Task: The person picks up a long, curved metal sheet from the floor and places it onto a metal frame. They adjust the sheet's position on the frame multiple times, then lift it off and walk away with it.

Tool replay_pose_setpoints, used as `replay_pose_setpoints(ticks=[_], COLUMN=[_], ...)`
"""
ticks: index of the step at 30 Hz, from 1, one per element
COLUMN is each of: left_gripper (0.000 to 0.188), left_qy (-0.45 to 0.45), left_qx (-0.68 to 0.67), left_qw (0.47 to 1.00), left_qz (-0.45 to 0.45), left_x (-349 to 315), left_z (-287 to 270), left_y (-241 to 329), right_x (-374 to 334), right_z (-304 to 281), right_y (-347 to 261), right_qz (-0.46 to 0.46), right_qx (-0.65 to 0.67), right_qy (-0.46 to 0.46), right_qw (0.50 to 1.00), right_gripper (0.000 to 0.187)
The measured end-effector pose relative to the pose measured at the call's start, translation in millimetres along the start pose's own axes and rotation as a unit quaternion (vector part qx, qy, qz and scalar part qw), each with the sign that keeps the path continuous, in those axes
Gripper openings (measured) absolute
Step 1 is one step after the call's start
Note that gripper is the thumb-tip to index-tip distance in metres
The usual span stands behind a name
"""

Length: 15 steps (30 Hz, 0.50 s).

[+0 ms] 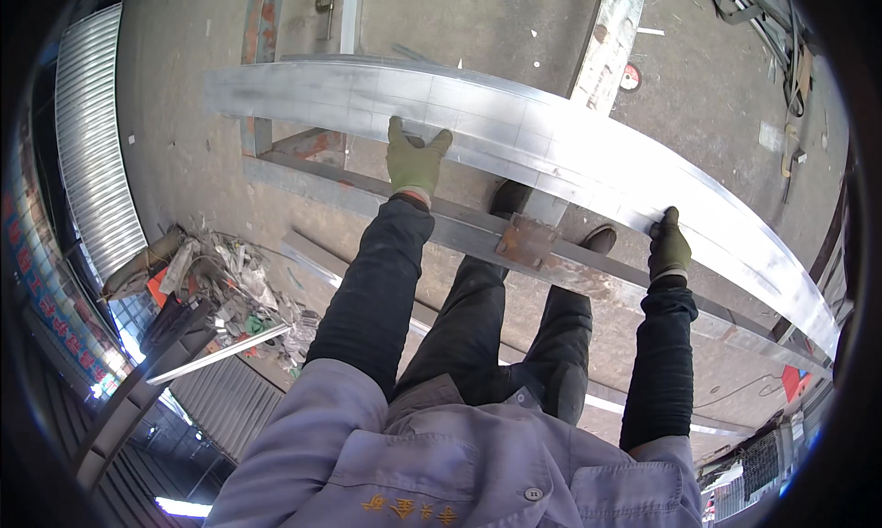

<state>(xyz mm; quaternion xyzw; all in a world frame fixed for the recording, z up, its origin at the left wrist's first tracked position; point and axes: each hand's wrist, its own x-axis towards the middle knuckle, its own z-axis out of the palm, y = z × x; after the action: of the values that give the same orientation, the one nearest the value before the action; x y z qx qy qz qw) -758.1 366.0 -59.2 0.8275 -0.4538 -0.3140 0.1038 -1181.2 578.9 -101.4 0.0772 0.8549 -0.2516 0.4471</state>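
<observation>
A long, shiny silver metal panel [478, 114] stretches across the view in front of me, bowed by the lens, with faint lines on its face. On its near edge, left of the middle, is my left hand [413, 160] in a green glove, thumb and one finger showing apart on the metal. My right hand [670, 246], gloved too, grips the same edge farther right, its thumb on top. The other fingers of both hands are largely hidden. Beneath the panel stands a steel frame [367, 190] with a rusty plate [526, 241] joined to it.
My shoes [600, 240] are by the frame's near rail. A scrap pile [243, 284] lies at the left, near a corrugated sheet [96, 133]. Beyond the panel are a steel beam [611, 45] and a red disc [630, 78] on the floor. Straps [735, 9] lie at the far right.
</observation>
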Motion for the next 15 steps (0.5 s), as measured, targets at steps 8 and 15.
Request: replay_pose_setpoints(ticks=[8,15], left_gripper=[0.108,0.114], left_qy=[0.008,0.012], left_qx=[-0.004,0.012], left_qw=[1.000,0.998], left_qz=[-0.015,0.058], left_x=[-4.3,23.3], left_z=[-2.7,32.2], left_y=[2.4,-39.9], right_x=[-9.2,13.3], right_z=[4.0,-10.3], right_y=[-8.2,7.4], right_qz=[0.020,-0.007], right_qx=[-0.016,-0.082], right_qy=[0.003,0.012], right_qw=[1.000,0.997], right_gripper=[0.062,0.056])
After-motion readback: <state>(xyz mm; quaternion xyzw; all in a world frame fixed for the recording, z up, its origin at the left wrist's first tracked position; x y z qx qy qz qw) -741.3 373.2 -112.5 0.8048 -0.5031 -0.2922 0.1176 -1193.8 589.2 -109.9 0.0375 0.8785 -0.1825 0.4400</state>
